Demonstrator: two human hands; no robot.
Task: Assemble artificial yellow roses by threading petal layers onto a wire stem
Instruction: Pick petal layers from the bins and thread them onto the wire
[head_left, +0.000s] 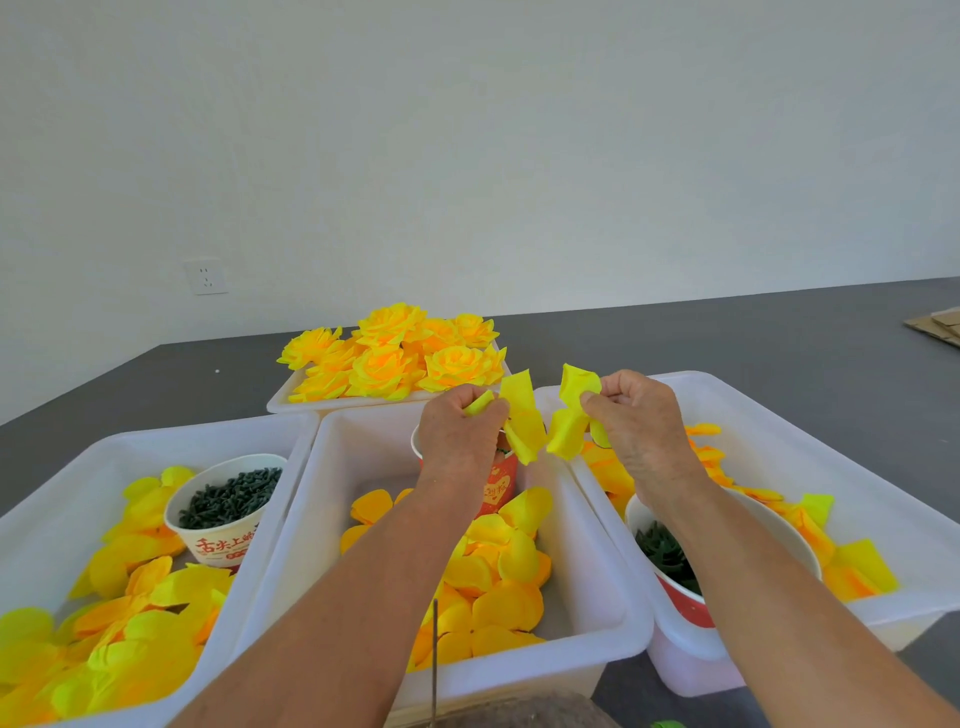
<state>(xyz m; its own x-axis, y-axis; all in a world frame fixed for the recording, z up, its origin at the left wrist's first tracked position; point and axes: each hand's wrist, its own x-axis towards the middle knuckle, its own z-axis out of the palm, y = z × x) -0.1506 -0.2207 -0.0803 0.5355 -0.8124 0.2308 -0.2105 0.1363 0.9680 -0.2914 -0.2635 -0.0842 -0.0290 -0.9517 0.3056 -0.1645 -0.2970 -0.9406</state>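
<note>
Above the middle white bin (332, 467), my left hand (460, 434) pinches a yellow petal layer (522, 415). A second yellow petal layer (571, 415) is pinched by my right hand (636, 423), a small gap from the first. Both hands are raised side by side. A thin dark wire stem (435, 660) stands upright near the front of the middle bin, untouched. Finished yellow roses (395, 356) fill a white tray (278, 405) at the back.
The left bin (52, 488) holds loose petals and a paper cup of dark green pieces (228, 506). Loose petals (498, 582) and a red cup (498, 486) lie in the middle bin. The right bin (810, 415) has petals and a cup of green calyxes (665, 558). Cardboard (937, 325) lies far right.
</note>
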